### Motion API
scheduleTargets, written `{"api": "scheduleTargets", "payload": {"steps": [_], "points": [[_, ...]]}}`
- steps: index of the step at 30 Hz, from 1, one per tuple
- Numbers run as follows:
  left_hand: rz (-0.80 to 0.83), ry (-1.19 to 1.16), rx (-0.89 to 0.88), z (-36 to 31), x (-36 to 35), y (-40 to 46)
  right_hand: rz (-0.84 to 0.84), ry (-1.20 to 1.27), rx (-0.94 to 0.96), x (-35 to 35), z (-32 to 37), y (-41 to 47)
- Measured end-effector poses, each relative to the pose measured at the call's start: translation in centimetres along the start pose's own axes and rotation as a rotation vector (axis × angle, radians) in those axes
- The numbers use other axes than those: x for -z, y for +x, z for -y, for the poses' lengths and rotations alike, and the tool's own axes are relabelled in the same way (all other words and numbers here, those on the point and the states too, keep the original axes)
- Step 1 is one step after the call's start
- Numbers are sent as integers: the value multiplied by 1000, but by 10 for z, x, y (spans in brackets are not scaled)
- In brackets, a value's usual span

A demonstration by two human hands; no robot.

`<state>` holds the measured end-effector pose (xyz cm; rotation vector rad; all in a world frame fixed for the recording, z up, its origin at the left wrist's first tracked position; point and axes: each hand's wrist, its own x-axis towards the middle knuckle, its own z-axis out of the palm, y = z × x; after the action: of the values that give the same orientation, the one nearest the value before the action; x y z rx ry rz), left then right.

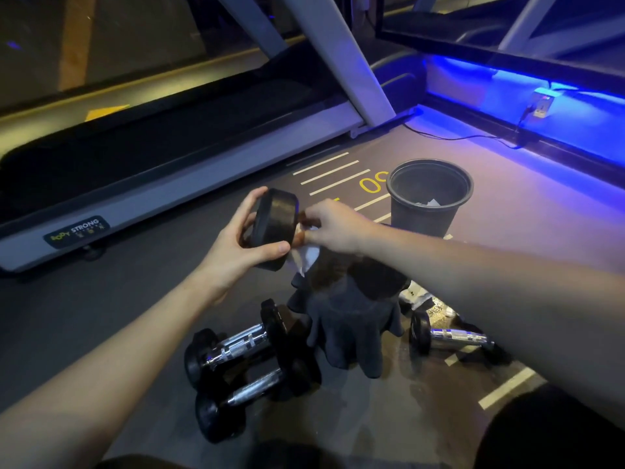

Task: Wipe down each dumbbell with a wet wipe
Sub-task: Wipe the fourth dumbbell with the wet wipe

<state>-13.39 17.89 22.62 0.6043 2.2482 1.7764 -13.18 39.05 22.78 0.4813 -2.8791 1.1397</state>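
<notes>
I am watching the left hand point(236, 245) gripping the near head of the raised dumbbell point(275, 228), thumb and fingers curled round its rim. The right hand point(333, 226) is pinching the wet wipe point(309, 257) against the handle, just beyond that head. The long axis is running away from me, left hand nearer. Two more dumbbells point(236, 363) are lying on the floor point(118, 319) below.

Dark gym floor point(101, 316) (white stripes), treadmill point(169, 157) behind, blue strip light point(507, 82) right.
</notes>
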Motion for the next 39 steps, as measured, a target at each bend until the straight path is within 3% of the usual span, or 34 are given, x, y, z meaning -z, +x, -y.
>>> {"api": "scheduleTargets", "payload": {"steps": [4, 10, 13, 16, 21, 24, 26, 31, 33, 37, 39], "points": [[24, 20, -17, -1, 1, 2, 94, 37, -36, 11, 4, 1], [-2, 3, -16, 0, -2, 2, -249, -326, -61, -25, 12, -18], [-6, 4, -12, 1, -2, 2, -331, -407, -49, -34, 14, -22], [-21, -18, 1, 2, -1, 0, -222, -331, -55, -26, 9, -12], [4, -10, 14, 4, 0, -2, 145, -7, -118, 5, 7, 3], [29, 3, 1, 1, 0, -2, 215, 59, -152, 11, 10, 2], [24, 2, -2, 1, -1, -2, 133, -24, -141, 4, 12, -2], [-4, -14, 6, 0, -3, -1, -270, -392, -33, -32, 14, -21], [6, -4, -4, -1, -3, 0, -349, -421, -7, -36, 12, -22], [1, -8, 1, 0, -3, 0, -94, -69, -125, -18, 7, -13], [-10, -8, 4, 1, -2, -1, 6, -16, -111, -10, 6, -6]]}}
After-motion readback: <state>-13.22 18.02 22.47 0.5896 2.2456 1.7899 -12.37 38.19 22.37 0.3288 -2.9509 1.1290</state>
